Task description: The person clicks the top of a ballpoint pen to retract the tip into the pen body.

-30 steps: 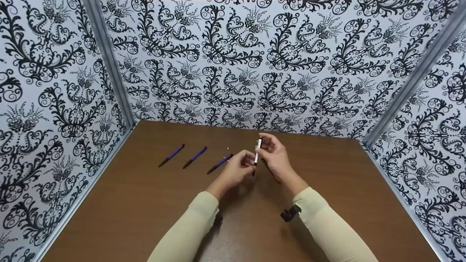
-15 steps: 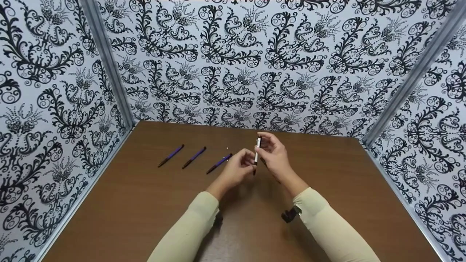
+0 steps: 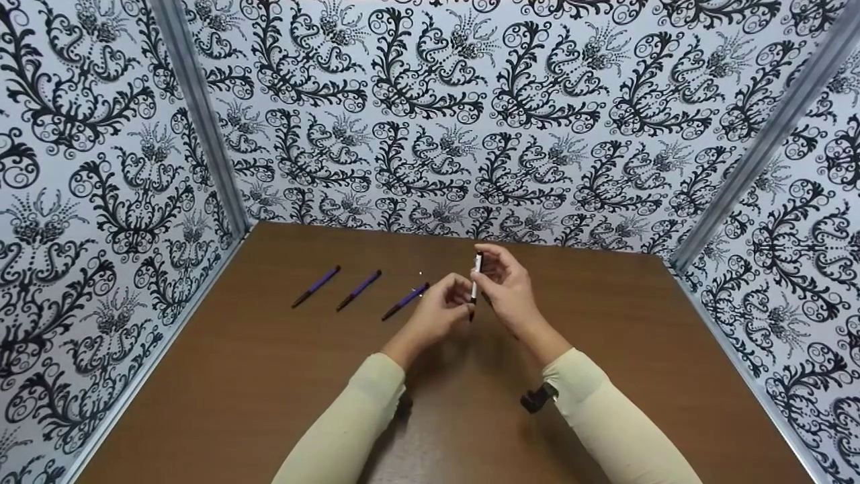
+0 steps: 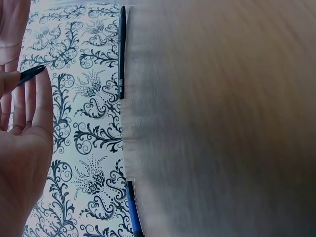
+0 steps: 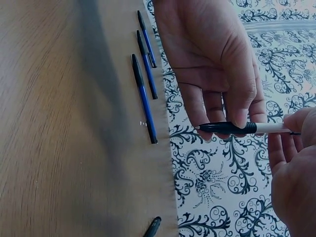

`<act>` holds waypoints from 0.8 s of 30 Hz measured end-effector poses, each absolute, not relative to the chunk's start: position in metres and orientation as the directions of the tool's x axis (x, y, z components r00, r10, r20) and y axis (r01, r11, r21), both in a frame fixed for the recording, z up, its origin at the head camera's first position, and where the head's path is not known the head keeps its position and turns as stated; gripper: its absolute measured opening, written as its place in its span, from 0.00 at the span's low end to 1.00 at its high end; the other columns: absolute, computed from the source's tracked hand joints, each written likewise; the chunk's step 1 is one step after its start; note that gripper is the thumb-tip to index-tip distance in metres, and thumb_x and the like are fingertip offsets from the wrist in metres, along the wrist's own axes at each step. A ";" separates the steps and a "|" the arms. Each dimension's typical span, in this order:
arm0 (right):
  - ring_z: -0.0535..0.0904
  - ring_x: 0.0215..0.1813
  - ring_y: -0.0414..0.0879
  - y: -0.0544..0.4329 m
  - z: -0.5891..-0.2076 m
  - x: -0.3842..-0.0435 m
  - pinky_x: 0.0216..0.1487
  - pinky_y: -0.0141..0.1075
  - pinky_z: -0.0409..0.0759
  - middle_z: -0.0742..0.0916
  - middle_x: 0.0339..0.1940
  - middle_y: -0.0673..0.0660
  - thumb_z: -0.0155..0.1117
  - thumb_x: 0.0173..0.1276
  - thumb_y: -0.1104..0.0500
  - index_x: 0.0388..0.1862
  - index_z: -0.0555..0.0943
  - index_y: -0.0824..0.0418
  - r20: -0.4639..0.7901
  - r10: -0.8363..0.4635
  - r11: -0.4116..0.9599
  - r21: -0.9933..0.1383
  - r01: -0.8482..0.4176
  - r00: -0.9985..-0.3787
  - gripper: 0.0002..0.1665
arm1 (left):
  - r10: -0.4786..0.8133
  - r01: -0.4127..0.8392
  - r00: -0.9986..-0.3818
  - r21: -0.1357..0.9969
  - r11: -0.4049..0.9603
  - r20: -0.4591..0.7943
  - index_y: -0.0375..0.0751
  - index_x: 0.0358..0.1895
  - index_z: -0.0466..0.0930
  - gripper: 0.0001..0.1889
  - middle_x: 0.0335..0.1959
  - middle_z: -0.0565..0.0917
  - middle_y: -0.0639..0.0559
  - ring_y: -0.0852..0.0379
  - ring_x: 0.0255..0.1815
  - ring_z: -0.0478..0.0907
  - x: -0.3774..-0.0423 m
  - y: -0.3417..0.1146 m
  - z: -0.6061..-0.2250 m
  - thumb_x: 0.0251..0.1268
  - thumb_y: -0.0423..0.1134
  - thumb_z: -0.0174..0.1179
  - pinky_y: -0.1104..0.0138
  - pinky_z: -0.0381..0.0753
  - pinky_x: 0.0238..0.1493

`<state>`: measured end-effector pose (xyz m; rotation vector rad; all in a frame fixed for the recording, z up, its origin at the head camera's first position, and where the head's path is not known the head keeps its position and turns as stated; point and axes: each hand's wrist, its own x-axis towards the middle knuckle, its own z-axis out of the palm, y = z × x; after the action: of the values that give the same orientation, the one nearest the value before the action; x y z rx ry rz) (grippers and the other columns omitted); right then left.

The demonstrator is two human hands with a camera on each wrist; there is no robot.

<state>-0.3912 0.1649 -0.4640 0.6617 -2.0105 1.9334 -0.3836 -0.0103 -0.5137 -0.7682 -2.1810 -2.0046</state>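
Note:
Above the table, both hands hold one pen [image 3: 474,286] with a white barrel and black grip. My left hand [image 3: 440,309] pinches the black grip near the writing tip between thumb and fingers, as the right wrist view shows. Higher up, my right hand [image 3: 514,289] grips the white barrel. The pen stands steeply, its tip pointing down, in the head view. On the table under the right hand lies a black pen [image 4: 122,54], mostly hidden from the head view.
Three blue pens with black grips, a left one [image 3: 316,287], a middle one [image 3: 359,291] and a right one [image 3: 406,301], lie slanted on the brown table [image 3: 269,376]. Tiny white specks sit by the right one. Patterned walls [image 3: 430,134] enclose the table's back and sides.
The pen's lower end has shifted slightly up and right between the fingers. Both hands keep their hold, nearly still; the blue pens have not moved.

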 end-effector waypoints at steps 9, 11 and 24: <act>0.86 0.49 0.53 0.164 -0.462 -0.391 0.54 0.37 0.86 0.89 0.49 0.60 0.73 0.70 0.77 0.67 0.83 0.67 0.518 -0.130 0.016 -0.851 -0.524 -0.845 0.27 | 0.296 0.416 -0.866 0.909 -0.019 0.403 0.30 0.53 0.80 0.12 0.45 0.84 0.45 0.53 0.47 0.84 -0.384 -0.011 -0.513 0.70 0.19 0.66 0.64 0.86 0.53; 0.86 0.49 0.53 0.164 -0.461 -0.391 0.53 0.36 0.86 0.89 0.48 0.60 0.72 0.70 0.78 0.66 0.84 0.67 0.528 -0.132 0.022 -0.844 -0.535 -0.839 0.27 | 0.295 0.419 -0.865 0.908 -0.017 0.405 0.30 0.53 0.80 0.13 0.45 0.84 0.46 0.52 0.47 0.84 -0.384 -0.011 -0.512 0.70 0.19 0.65 0.64 0.86 0.52; 0.87 0.47 0.51 0.164 -0.456 -0.390 0.50 0.35 0.86 0.90 0.45 0.61 0.71 0.72 0.78 0.63 0.86 0.66 0.555 -0.143 0.050 -0.823 -0.566 -0.820 0.23 | 0.280 0.427 -0.869 0.904 0.008 0.408 0.33 0.53 0.80 0.12 0.45 0.84 0.45 0.53 0.47 0.84 -0.381 -0.011 -0.506 0.70 0.21 0.67 0.63 0.86 0.51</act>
<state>-0.3902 0.1639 -0.4565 0.7153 -2.0102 1.8290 -0.3813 -0.0107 -0.5065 -0.7584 -2.1481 -1.9982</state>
